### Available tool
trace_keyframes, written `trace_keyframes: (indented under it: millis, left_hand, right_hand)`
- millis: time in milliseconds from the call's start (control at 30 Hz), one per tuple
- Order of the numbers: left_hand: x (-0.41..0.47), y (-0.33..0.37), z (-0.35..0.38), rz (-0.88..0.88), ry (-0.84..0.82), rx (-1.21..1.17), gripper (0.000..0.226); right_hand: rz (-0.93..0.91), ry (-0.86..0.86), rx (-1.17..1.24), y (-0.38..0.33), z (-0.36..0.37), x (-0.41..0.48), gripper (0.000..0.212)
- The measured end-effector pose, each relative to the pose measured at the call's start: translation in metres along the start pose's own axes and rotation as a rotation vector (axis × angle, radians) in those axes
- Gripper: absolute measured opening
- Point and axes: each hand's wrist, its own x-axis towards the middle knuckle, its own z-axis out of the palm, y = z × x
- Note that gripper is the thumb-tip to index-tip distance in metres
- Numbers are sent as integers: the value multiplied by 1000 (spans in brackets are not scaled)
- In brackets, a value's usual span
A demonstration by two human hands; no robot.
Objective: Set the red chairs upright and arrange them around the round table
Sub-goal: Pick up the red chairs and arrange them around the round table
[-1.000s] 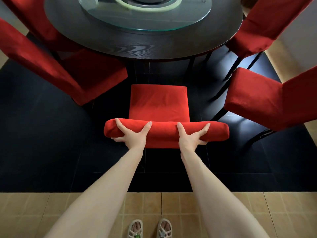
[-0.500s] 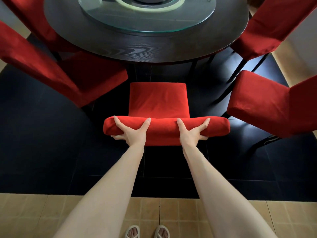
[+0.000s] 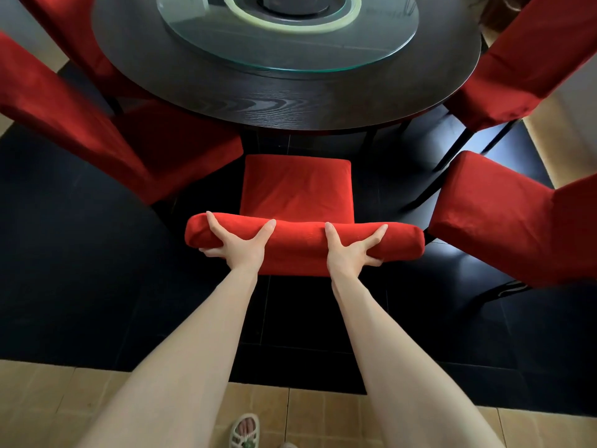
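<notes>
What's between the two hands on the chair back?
Only a bare stretch of the red chair back, which the left hand and right hand grip on either side. The head view shows it.

Both arms out ahead, bare, nearly parallel, elbows close to straight. My left hand (image 3: 240,245) and right hand (image 3: 350,252) sit level, apart, each gripping the chair back (image 3: 297,242). Thumbs splay inward toward each other, forefingers angle outward over the top, other fingers curl under the near side.
</notes>
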Motion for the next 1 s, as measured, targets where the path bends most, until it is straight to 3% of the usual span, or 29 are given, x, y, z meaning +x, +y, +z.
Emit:
trace_keyframes:
  millis: [1000]
  left_hand:
    - [69,53,47,-21,39,-9,124]
  right_hand:
    - [8,-45,-4,-57,50,72,115]
